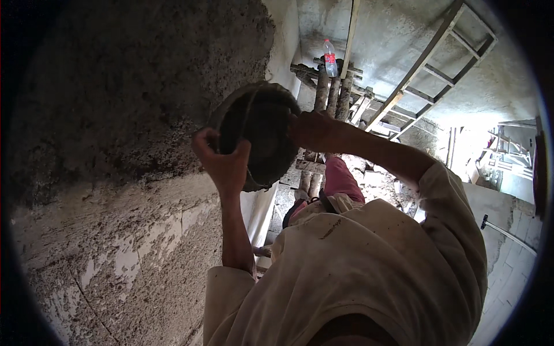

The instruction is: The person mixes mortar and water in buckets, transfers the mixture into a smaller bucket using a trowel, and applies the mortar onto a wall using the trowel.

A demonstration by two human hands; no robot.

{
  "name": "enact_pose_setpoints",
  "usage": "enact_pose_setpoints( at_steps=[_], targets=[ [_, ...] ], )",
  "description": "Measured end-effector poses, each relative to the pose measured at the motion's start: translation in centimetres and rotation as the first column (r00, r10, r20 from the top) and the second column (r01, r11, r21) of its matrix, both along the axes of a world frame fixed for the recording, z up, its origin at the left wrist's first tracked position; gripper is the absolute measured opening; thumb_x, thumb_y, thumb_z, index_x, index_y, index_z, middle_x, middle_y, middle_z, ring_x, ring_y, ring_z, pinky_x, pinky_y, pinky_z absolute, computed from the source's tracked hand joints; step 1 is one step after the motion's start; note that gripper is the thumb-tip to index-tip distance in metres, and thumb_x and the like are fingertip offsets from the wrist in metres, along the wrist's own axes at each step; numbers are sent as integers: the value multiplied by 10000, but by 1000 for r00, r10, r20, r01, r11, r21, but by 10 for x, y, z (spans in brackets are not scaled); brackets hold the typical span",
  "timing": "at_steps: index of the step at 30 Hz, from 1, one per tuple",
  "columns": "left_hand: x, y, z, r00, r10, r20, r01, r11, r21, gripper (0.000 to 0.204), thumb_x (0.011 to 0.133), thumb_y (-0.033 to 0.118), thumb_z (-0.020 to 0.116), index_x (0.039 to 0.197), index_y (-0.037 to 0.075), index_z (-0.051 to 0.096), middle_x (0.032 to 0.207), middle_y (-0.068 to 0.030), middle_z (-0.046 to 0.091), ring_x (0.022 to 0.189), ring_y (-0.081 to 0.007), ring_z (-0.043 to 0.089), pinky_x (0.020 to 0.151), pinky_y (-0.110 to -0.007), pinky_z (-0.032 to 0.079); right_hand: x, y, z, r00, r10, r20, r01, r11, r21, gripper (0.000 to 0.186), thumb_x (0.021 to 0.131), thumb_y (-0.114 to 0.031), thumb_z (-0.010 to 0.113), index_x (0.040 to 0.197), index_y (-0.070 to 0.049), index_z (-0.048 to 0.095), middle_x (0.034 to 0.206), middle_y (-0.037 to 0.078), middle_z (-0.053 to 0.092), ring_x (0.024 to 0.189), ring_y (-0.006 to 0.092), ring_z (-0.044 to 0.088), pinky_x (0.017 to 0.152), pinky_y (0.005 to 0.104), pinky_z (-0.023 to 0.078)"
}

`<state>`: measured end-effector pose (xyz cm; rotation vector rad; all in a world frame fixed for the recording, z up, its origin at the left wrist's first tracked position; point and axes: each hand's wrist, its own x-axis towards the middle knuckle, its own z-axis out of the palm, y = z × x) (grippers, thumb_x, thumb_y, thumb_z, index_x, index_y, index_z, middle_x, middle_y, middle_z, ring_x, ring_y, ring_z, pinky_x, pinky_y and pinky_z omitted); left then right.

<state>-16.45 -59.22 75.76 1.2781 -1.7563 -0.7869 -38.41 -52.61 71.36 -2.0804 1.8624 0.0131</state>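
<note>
A dark round bucket (pixel 266 151) with a rough, mortar-crusted rim is tilted so that its shadowed inside faces me. Its thin handle crosses the opening. My left hand (pixel 225 161) is at the bucket's left side, thumb raised and fingers bent about the rim. At the opposite rim is my right hand (pixel 311 131), closed in a fist with its fingertips in shadow. What that fist grips is hidden. Close by on the left, the wall (pixel 144 86) carries dark, damp-looking plaster above a paler, rough, patchy part.
A wooden ladder (pixel 430 69) leans at the upper right. Behind the bucket, log scaffolding poles (pixel 333 95) bear a clear plastic bottle (pixel 329 57) with a red cap. Rubble (pixel 378 183) covers the floor below. A long-handled tool (pixel 508 233) stands at the right.
</note>
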Motion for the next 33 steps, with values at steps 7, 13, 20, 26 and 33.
enact_pose_setpoints(
  at_steps=[7,13,20,26,33],
  targets=[
    [-32,-2,-11,965,-261,3,261,965,10,478,600,68,693,1004,42,438,1010,-95,428,982,-226,438,906,-376,382,-42,18,-43,773,-356,524,-171,680,713,517,964,-573,417,1016,-100,621,673,27,551,597,119,533,573,319,504],
    [-46,-25,-49,957,-291,15,286,946,154,505,613,92,713,1033,30,440,1012,-99,435,968,-225,447,904,-377,394,-1,79,-153,-55,-765,642,-365,614,700,430,982,-462,487,1230,-126,590,747,4,571,581,103,531,516,291,478],
    [-24,-41,-103,994,-90,-56,105,905,413,500,625,100,736,1015,37,430,973,-67,406,913,-188,439,831,-325,409,10,83,-124,-42,-669,742,-144,739,658,512,979,-512,448,1194,-68,585,720,9,535,562,111,516,492,287,458],
    [-61,-58,-151,984,54,-169,39,865,500,461,615,84,726,940,61,399,924,-47,368,871,-174,424,784,-314,408,-15,78,-102,-345,-719,603,-57,657,751,447,974,-469,503,1207,-93,567,736,-11,533,558,92,506,481,263,443],
    [-46,-76,-244,974,210,83,-222,820,528,467,636,100,736,962,44,406,921,-55,426,829,-170,458,767,-332,427,-44,66,-142,-717,-269,643,496,452,742,404,984,-410,516,1223,-86,552,782,9,581,576,87,538,497,241,460]
  ],
)
